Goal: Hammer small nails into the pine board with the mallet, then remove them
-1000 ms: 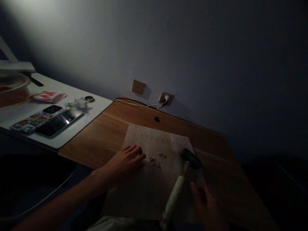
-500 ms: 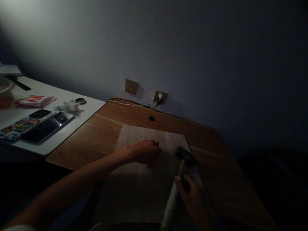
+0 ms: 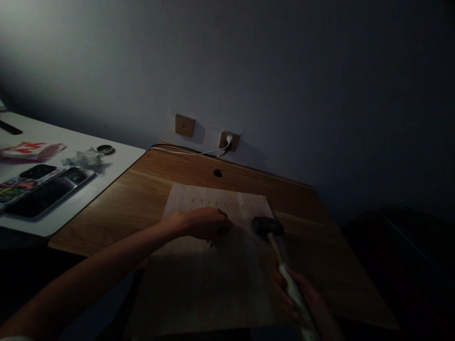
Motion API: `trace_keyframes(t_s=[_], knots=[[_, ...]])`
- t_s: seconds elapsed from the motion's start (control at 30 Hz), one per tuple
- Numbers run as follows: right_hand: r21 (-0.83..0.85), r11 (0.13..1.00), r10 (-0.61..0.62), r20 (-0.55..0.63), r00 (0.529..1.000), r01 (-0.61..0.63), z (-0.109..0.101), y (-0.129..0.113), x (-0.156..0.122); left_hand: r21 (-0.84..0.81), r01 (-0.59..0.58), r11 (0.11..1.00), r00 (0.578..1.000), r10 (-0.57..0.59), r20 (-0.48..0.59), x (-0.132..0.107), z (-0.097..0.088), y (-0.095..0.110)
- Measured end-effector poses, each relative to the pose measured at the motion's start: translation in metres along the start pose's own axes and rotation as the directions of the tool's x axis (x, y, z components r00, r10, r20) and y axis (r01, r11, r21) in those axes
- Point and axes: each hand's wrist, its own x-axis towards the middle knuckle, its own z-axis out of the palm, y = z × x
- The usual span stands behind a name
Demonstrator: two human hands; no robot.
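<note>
A pale wooden board (image 3: 213,293) lies on the brown wooden table, with a row of small dark marks near its far edge. Over the board's middle is my left hand (image 3: 206,222), its fingers curled down and pressed together. A small light tip pokes out below the palm; what the fingers pinch is hidden in shadow. My right hand (image 3: 309,293) is wrapped round the white-covered grip of a mallet (image 3: 267,227). The mallet's dark head hovers by the board's right edge, to the right of my left hand.
The brown table (image 3: 124,208) has a round hole (image 3: 218,173) near the wall. Cables run to a plug in the wall socket (image 3: 229,141). On the white table (image 3: 117,163) at left are a phone (image 3: 46,194), crumpled plastic (image 3: 85,160), a red-and-white packet (image 3: 33,150) and a tape roll (image 3: 105,149).
My right hand has shifted to the right and lower, tilting the mallet handle the other way. The mallet head has turned slightly. My left hand stays over the board, while the whole view shifts a little.
</note>
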Motion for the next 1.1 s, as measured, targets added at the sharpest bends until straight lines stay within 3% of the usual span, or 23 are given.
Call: trace_keyframes(t_s=[0.07,0.1,0.13,0.2,0.27,0.33,0.43,0.53,0.7,0.8,0.9,1.1], knots=[[-0.04,0.997,0.079,0.179,0.981,-0.073,-0.004,-0.001,0.006,-0.001,-0.021,1.0,1.0,0.021,0.018,0.0,-0.002,0.0],[-0.052,0.997,0.071,0.188,0.98,-0.063,-0.005,-0.001,0.007,-0.004,-0.034,0.999,0.999,0.034,0.023,0.0,-0.002,0.0],[-0.06,0.998,0.036,0.136,0.99,-0.028,-0.004,-0.001,0.008,-0.009,-0.046,0.999,0.999,0.046,0.023,0.001,-0.003,-0.001],[-0.111,0.991,-0.083,-0.1,0.992,0.071,0.001,0.001,0.007,-0.023,-0.064,0.998,0.998,0.065,0.015,0.002,-0.003,-0.002],[-0.216,0.966,-0.207,-0.332,0.92,0.14,0.007,0.003,0.004,-0.039,-0.068,0.997,0.998,0.069,0.014,0.003,-0.003,-0.004],[-0.329,0.93,-0.299,-0.42,0.857,0.164,0.012,0.003,0.003,-0.074,-0.075,0.994,0.997,0.076,0.017,0.003,-0.003,-0.006],[-0.456,0.87,-0.397,-0.426,0.813,0.186,0.014,0.003,0.005,-0.196,-0.095,0.976,0.995,0.093,-0.018,0.005,-0.003,-0.012],[-0.552,0.814,-0.448,-0.399,0.8,0.18,0.012,0.002,0.011,-0.322,-0.088,0.943,0.989,0.042,-0.144,0.015,-0.004,-0.021],[-0.645,0.736,-0.535,-0.368,0.761,0.206,0.013,0.001,0.018,-0.427,-0.089,0.9,0.934,-0.074,-0.35,0.065,-0.003,-0.037],[-0.684,0.711,-0.523,-0.356,0.774,0.166,0.018,-0.003,0.019,-0.43,-0.034,0.902,0.897,-0.162,-0.411,0.103,0.001,-0.04],[-0.693,0.701,-0.524,-0.343,0.779,0.166,0.021,-0.007,0.018,-0.398,-0.013,0.917,0.882,-0.176,-0.436,0.128,0.007,-0.04],[-0.548,0.829,-0.388,-0.414,0.824,0.115,0.026,-0.008,0.014,-0.35,0.009,0.937,0.874,-0.178,-0.452,0.135,0.018,-0.041]])
